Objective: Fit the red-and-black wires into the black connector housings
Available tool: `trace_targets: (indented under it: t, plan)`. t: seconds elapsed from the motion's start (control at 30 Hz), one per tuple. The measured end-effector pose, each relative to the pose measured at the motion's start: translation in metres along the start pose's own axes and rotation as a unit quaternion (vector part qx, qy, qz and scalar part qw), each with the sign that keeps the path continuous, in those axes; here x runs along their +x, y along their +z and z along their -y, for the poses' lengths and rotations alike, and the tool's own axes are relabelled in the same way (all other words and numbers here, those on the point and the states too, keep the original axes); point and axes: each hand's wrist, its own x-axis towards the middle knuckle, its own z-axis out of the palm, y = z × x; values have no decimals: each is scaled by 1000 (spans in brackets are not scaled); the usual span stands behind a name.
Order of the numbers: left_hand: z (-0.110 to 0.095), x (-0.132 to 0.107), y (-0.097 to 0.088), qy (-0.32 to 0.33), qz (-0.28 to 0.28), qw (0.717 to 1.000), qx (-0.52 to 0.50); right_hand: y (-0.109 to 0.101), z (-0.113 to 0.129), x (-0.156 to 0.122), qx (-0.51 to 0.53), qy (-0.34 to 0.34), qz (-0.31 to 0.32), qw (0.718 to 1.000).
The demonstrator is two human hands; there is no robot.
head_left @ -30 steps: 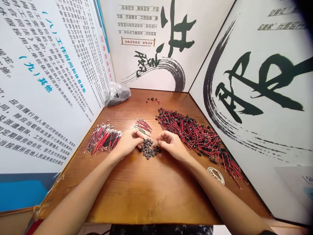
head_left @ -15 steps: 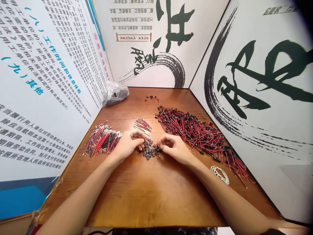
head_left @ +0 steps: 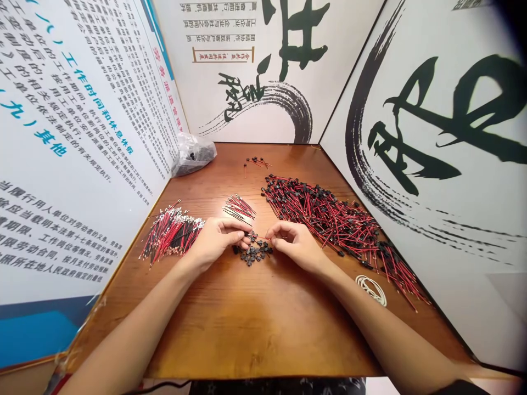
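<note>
Over a small heap of black plastic connector housings, my two hands face each other. My left hand is closed in a pinch on a small dark piece that looks like a connector housing, partly hidden by the fingertips. Between thumb and forefinger, my right hand pinches a thin red wire, which runs toward the left fingertips. Whether the wire sits inside the housing is too small to tell. Just beyond the hands lies a small bundle of red and black wires with pale tips.
Left lies a pile of red and black wires with white ends. A large pile of red wires with black connectors spreads on the right, near a cream cord loop. A plastic bag and a few wired connectors lie behind. Panels surround the table.
My right hand has drawn slightly to the right, and red wire now shows at its fingertips. The left hand has shifted slightly; its fingertips lie a little farther right. The camera view has tilted slightly.
</note>
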Motion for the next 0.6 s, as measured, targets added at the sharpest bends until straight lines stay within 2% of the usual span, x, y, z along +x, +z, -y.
trace_targets:
  t: [0.37,0.6]
  plan:
    - [0,-2,4,-10,-8,1000,11,0,1,-1,-42,-15,2,999]
    - [-1,-4,12,-31,-8,999,5,3,1,-3,-44,19,19,999]
